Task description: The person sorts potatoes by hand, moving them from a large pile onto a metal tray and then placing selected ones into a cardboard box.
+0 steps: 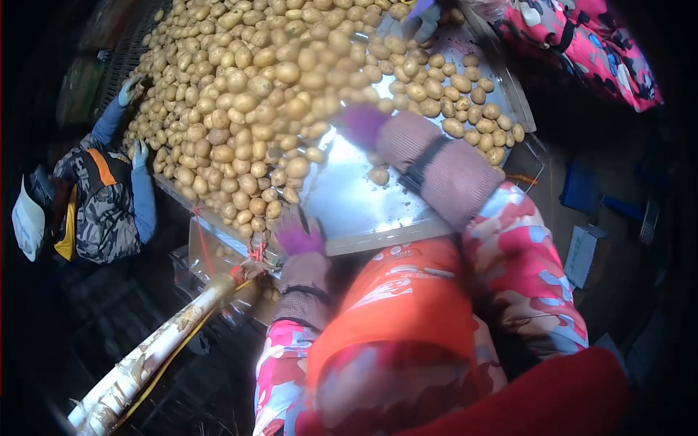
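A big heap of potatoes [247,94] covers most of the metal table [356,200]. My left hand [297,231], in a purple and grey glove, is at the table's front edge beside the lowest potatoes; its fingers are apart and nothing shows in them. My right hand [361,125], in a purple glove, reaches over the bare metal at the heap's edge and is smeared by motion. A single potato [378,176] lies below my right wrist. A looser group of potatoes [465,102] lies to the right.
A co-worker [105,211] stands at the left with gloved hands at the heap. Another person's sleeve [582,43] and gloved hand [424,20] are at the top right. A taped pole [156,349] rises at the lower left. A box [584,254] sits at the right.
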The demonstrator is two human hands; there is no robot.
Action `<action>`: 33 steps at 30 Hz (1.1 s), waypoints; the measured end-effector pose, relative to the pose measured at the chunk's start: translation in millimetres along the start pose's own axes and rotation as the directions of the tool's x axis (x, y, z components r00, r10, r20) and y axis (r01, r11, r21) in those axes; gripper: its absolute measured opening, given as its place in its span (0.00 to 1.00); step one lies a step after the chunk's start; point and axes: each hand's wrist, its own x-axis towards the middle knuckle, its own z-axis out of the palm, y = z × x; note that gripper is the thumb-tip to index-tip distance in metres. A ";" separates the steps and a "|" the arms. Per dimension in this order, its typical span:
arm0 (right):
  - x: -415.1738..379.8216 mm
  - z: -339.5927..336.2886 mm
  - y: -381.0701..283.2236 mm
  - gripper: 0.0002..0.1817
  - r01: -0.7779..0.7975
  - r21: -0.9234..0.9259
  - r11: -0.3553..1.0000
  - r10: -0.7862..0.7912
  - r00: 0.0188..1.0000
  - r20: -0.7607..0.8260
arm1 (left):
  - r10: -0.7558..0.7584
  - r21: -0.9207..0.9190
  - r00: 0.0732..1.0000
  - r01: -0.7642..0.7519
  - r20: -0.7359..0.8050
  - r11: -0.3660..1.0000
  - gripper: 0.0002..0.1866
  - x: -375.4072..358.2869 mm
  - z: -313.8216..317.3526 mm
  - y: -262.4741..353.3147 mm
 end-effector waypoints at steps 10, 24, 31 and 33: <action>40.5 -100.6 11.5 0.26 0.034 -0.593 0.804 -0.369 0.811 -0.454 | 0.031 -0.102 0.999 -0.034 -0.025 0.994 0.35 7.5 -2.9 0.2; 28.6 18.0 26.5 0.17 0.457 -0.504 0.733 -0.551 0.833 -0.046 | -0.052 -0.103 0.998 0.050 -0.025 0.993 0.32 4.0 -1.3 1.7; 129.0 -146.2 36.5 0.23 -0.185 -0.756 0.628 -0.221 0.889 -0.401 | 0.029 -0.076 0.988 -0.042 -0.154 0.996 0.28 8.8 0.4 -5.4; 106.9 -128.9 6.1 0.25 -0.308 -0.743 0.594 -0.102 0.887 -0.449 | 0.036 -0.075 0.984 -0.049 -0.174 0.996 0.27 8.6 2.3 -7.6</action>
